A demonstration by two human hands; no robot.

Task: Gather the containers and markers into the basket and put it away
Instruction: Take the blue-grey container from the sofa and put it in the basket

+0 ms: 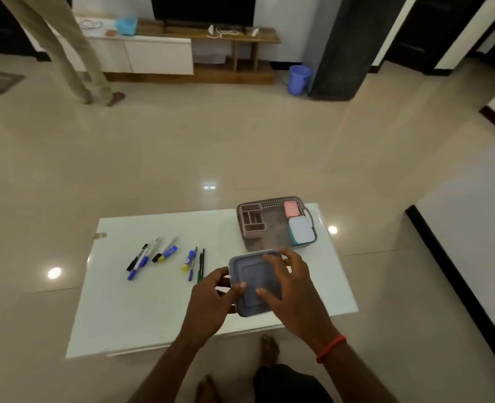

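A glossy white table top (153,309) and polished beige floor tiles (182,158) mirror the ceiling lights. The container (252,274) has a smooth, matt grey-blue plastic lid. The basket (269,202) is grey plastic with perforated walls. The markers (144,257) have shiny plastic barrels. A distant shelf (211,36) looks wooden.

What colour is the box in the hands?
The box looks greyish blue, seen best in the head view.
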